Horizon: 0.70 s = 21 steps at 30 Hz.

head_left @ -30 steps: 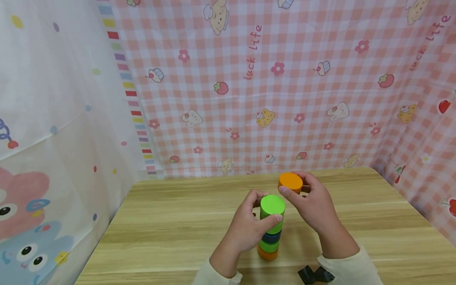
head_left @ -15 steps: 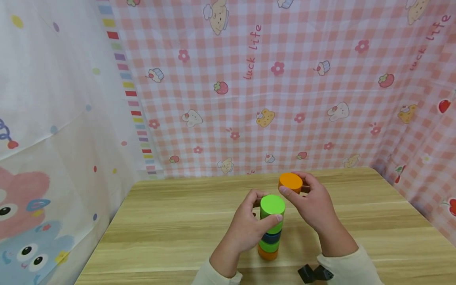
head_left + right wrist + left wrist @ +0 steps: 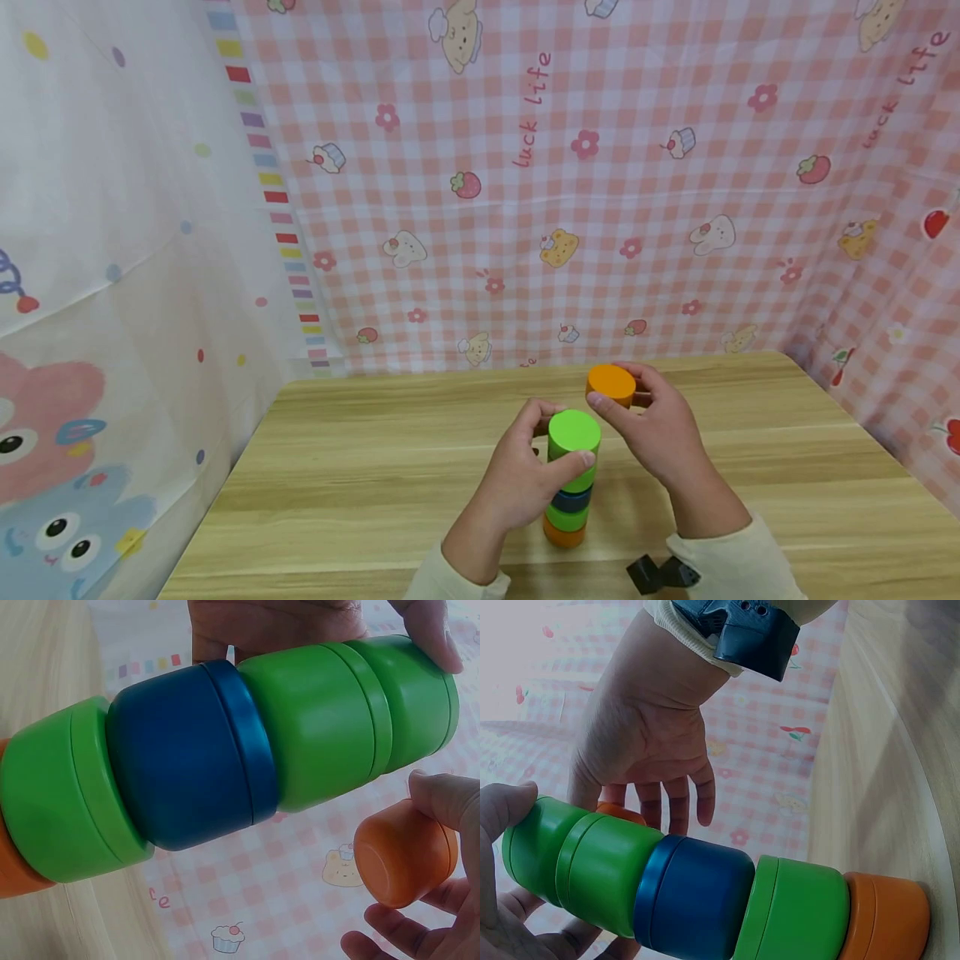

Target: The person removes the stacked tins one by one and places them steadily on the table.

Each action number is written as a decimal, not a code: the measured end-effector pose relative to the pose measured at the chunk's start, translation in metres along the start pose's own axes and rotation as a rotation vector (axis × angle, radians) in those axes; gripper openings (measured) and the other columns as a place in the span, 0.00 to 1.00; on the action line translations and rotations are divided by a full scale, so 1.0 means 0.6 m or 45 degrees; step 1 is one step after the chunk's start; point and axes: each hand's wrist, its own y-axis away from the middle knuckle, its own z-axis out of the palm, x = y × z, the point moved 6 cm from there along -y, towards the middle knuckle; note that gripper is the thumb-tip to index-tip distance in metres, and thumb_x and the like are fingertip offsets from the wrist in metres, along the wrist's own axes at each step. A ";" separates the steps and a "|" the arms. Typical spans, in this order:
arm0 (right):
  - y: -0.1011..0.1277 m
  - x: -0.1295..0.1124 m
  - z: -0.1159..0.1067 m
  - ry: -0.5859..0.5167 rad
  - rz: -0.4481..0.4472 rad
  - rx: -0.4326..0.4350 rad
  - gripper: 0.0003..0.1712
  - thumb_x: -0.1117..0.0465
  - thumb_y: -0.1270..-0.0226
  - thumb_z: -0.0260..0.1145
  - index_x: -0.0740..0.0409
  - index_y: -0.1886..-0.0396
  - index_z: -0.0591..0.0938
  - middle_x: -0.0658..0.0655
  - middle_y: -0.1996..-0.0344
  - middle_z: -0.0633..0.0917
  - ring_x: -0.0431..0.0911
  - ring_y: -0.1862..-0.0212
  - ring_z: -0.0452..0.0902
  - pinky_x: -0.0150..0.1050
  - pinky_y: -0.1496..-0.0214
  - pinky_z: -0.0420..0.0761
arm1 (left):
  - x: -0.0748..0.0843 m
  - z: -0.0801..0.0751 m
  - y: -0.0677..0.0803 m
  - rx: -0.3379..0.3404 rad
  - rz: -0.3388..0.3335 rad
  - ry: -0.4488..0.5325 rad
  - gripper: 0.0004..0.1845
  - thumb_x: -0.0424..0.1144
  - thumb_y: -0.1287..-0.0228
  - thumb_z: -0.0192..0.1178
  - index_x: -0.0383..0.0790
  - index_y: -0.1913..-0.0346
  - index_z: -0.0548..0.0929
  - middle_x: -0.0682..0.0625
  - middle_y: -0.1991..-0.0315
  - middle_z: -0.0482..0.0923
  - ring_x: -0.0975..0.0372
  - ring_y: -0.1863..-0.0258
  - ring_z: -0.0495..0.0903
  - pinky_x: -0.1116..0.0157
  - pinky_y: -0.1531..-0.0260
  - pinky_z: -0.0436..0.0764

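Note:
A stack of small round lidded jars stands on the wooden table [image 3: 360,467]. From the bottom up they are orange [image 3: 889,916], green [image 3: 802,911], dark blue [image 3: 697,896], green [image 3: 611,870] and a green one on top [image 3: 574,432]. My left hand [image 3: 517,475] grips the top green jar, thumb on its near side and fingers round the back. To the right and slightly beyond the stack, my right hand [image 3: 663,433] holds another orange jar [image 3: 401,855] in the air between thumb and fingers, apart from the stack.
Behind the table hangs a pink checked cloth [image 3: 480,250] with cartoon prints, and a white printed cloth [image 3: 150,208] covers the left side. A black wrist device [image 3: 663,575] sits by my right sleeve.

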 end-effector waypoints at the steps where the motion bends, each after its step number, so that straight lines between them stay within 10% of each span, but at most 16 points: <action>1: 0.000 0.000 0.000 0.001 0.001 0.000 0.41 0.40 0.29 0.72 0.55 0.25 0.72 0.62 0.32 0.77 0.59 0.36 0.74 0.40 0.50 0.80 | 0.000 0.000 0.000 0.000 0.001 0.001 0.21 0.49 0.33 0.72 0.57 0.42 0.77 0.59 0.41 0.79 0.57 0.36 0.72 0.43 0.36 0.71; 21: -0.005 0.009 0.004 0.004 0.022 -0.007 0.42 0.40 0.28 0.71 0.55 0.24 0.72 0.63 0.31 0.77 0.61 0.34 0.73 0.50 0.44 0.83 | 0.001 -0.001 0.001 -0.003 -0.001 -0.003 0.21 0.49 0.33 0.72 0.57 0.42 0.77 0.59 0.41 0.79 0.57 0.36 0.72 0.44 0.37 0.72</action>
